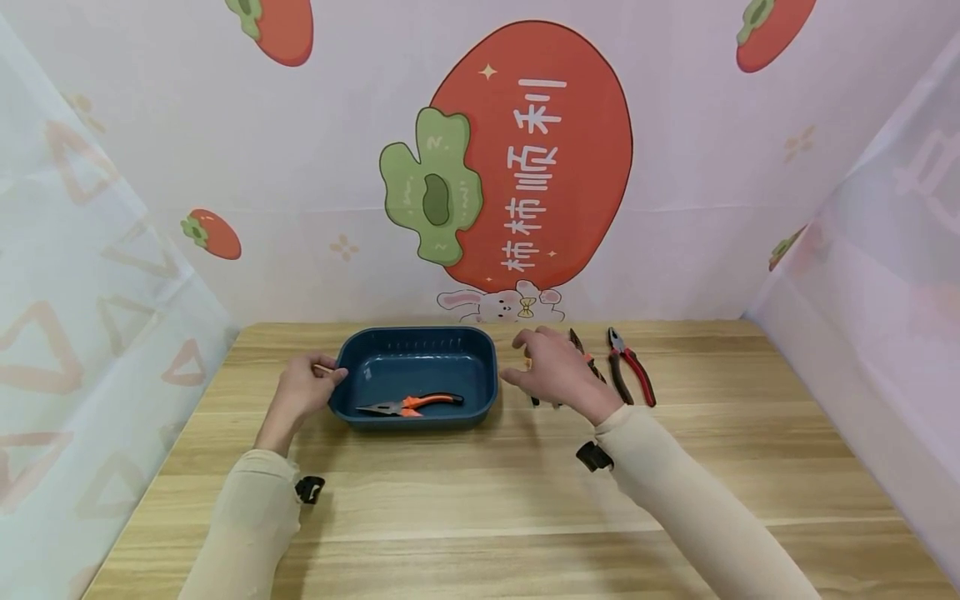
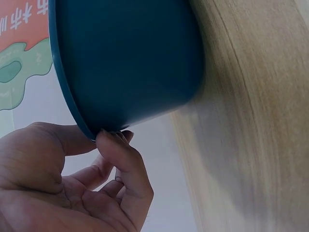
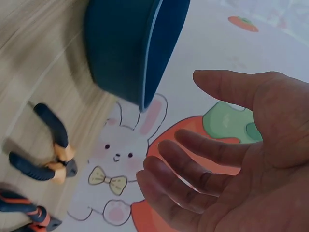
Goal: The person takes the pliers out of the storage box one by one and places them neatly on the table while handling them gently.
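Observation:
A dark blue rectangular basin (image 1: 431, 422) stands on the wooden table. My left hand (image 1: 300, 387) pinches its left rim between thumb and fingers, as the left wrist view shows closely. Inside the basin, near the front wall, lie needle-nose pliers (image 1: 420, 402) with orange and black handles. My right hand (image 1: 553, 367) hovers just right of the basin, holding nothing, its fingers spread and slightly bent. Beneath it, black-and-yellowish-orange pliers (image 3: 58, 154) lie on the table, mostly hidden in the head view. Beside those are black-and-orange pliers (image 1: 588, 357), partly covered by the hand.
Red-and-black pliers (image 1: 633, 367) lie on the table farthest to the right. Behind the table (image 1: 450, 508) hangs a pale cloth backdrop (image 1: 315, 167) printed with persimmons and a rabbit, with similar cloth at both sides.

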A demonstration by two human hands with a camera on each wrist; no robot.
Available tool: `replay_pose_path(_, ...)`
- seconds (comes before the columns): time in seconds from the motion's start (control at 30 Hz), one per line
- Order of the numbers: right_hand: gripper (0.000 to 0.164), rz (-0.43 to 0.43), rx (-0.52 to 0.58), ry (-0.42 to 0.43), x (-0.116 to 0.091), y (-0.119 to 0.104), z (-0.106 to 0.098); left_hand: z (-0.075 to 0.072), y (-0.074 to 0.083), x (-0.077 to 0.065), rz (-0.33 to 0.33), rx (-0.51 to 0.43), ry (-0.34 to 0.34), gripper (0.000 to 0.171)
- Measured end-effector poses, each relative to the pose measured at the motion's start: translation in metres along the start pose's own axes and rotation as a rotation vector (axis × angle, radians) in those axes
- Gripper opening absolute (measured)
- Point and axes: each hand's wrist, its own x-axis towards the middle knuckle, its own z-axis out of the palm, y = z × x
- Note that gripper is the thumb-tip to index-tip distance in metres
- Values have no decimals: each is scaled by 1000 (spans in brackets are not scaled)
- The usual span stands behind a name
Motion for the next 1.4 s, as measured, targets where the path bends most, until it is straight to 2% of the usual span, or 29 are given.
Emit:
replay_pose_path(0.13, 50, -29, 15, -10, 5, -8, 3, -1, 0, 0, 4, -2, 0, 32)
replay_pose_path(0.33, 53, -80, -26, -23, 13, -21, 8, -1, 0, 0, 4, -7, 3, 32)
replay_pose_path(0.77, 53, -138, -19, -111, 33, -43, 27, -1, 0, 1, 20, -1, 14, 28)
replay_pose_path(1.0, 54, -152, -32, -176, 44, -54, 40, 0, -1, 2, 24, -1, 20, 27)
replay_pose_path(1.4, 64, -135, -119, -231, 54, -67, 61, -1, 0, 1, 25, 1, 17, 26)
